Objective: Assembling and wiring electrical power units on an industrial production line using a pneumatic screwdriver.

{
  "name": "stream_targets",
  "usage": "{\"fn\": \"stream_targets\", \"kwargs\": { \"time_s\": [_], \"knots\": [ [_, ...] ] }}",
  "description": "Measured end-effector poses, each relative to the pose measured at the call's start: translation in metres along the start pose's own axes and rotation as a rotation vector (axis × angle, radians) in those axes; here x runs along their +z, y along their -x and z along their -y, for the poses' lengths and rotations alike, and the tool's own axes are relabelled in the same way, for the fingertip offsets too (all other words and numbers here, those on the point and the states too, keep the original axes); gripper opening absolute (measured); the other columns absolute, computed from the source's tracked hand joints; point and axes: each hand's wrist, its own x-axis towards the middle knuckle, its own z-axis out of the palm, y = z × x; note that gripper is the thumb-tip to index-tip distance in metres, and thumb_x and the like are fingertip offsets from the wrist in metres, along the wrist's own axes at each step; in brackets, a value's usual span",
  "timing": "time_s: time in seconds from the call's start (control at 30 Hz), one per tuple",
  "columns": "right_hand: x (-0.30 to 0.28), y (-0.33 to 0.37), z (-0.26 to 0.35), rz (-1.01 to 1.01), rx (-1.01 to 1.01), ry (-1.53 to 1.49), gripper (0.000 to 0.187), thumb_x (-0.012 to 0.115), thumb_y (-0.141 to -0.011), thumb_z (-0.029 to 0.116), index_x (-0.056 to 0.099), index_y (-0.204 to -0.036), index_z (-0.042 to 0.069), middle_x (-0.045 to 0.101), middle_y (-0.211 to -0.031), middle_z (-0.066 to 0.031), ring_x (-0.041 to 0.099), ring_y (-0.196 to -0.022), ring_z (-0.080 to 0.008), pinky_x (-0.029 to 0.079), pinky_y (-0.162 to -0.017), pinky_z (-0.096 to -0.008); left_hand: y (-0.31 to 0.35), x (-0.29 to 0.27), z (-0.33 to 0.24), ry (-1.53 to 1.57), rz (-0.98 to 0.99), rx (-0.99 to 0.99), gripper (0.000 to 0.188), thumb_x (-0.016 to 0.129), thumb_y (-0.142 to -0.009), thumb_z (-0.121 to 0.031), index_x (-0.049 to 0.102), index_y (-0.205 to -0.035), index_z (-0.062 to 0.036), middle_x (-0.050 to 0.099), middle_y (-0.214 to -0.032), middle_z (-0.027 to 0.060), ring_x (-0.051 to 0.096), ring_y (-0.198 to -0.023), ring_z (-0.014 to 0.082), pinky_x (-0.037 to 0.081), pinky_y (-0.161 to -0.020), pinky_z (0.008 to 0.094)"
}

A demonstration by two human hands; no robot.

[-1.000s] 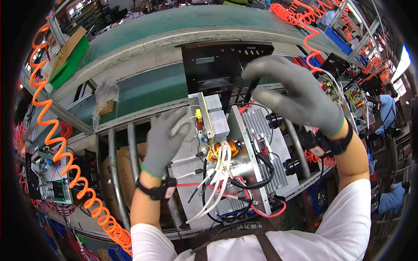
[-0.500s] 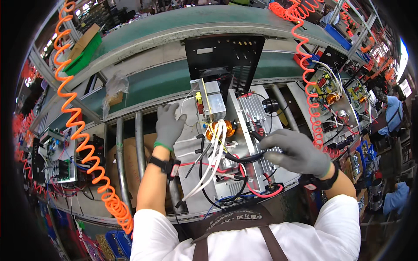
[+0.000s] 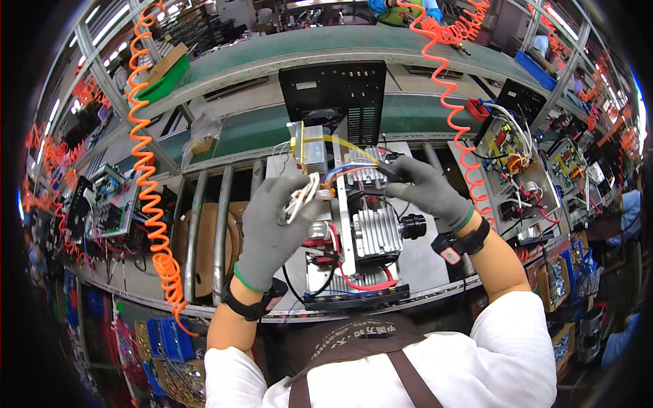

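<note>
Two gloved hands — left hand [image 3: 275, 228] gripping white wires [image 3: 299, 199], fingertips hidden

Orange coiled hose [image 3: 151, 183], green conveyor belt [image 3: 258, 132]

- The left hand [image 3: 272, 231] covers the left side of the open electronics unit [image 3: 354, 231]; what lies under its palm cannot be seen.
- Where the white wire bundle [image 3: 299, 197] ends is hidden inside that hand's grip.
- The right hand [image 3: 425, 190] hides the unit's upper right corner, and the small dark part at its fingertips is too small to make out.
- The unit's near edge covers part of the counter [image 3: 428, 262].
- The person at the top [image 3: 401, 8] is cut off by the picture's edge; only a sleeve and torso show.
- The circuit boards on the right [image 3: 507, 146] bend and blur toward the rim.
</note>
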Motion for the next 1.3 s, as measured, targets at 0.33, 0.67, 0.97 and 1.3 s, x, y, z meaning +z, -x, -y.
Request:
{"fn": "stream_targets", "kwargs": {
  "time_s": [0.33, 0.67, 0.97, 1.3],
  "knots": [
    [-0.008, 0.017, -0.004, 0.276, -0.055, -0.413, 0.029, 0.071, -0.090, 0.014, 0.060, -0.113, 0.001, 0.059, -0.097, -0.0001, 0.055, -0.085, -0.0070, 0.048, -0.077, -0.0254, -0.008, 0.089, -0.057, 0.527, 0.279, -0.253, 0.038, 0.059, -0.097, -0.027, 0.059, -0.124, -0.0007, 0.066, -0.101, 0.0089, 0.063, -0.094, 0.0153, 0.049, -0.085, 0.0284],
    [-0.023, -0.030, -0.084, 0.285, -0.026, 0.186, 0.037, 0.066, -0.089, 0.035, 0.071, -0.104, 0.002, 0.070, -0.095, -0.0128, 0.067, -0.091, -0.0203, 0.052, -0.082, -0.0342, -0.042, 0.053, -0.076, 0.625, -0.086, -0.206, 0.035, 0.052, -0.102, -0.031, 0.066, -0.110, 0.0003, 0.068, -0.098, 0.0061, 0.062, -0.084, 0.0090, 0.050, -0.071, 0.0246],
    [-0.013, -0.040, -0.144, 0.460, -0.025, 0.039, 0.026, 0.064, -0.090, 0.026, 0.066, -0.096, 0.001, 0.066, -0.087, -0.0101, 0.061, -0.072, -0.0167, 0.050, -0.068, -0.0321, -0.071, 0.060, -0.063, 0.411, -0.083, -0.183, 0.035, 0.050, -0.103, -0.032, 0.061, -0.113, 0.0000, 0.065, -0.079, 0.0034, 0.052, -0.065, 0.0041, 0.038, -0.056, 0.0193],
    [-0.029, 0.087, -0.232, 0.324, 0.677, -0.071, 0.023, 0.058, -0.095, 0.024, 0.057, -0.106, 0.003, 0.064, -0.082, -0.0059, 0.063, -0.066, -0.0127, 0.050, -0.055, -0.0277, -0.110, 0.088, -0.031, 0.430, -0.124, -0.251, 0.034, 0.050, -0.103, -0.034, 0.060, -0.112, -0.0033, 0.053, -0.065, 0.0010, 0.056, -0.058, 0.0091, 0.046, -0.055, 0.0258]
  ]
}}
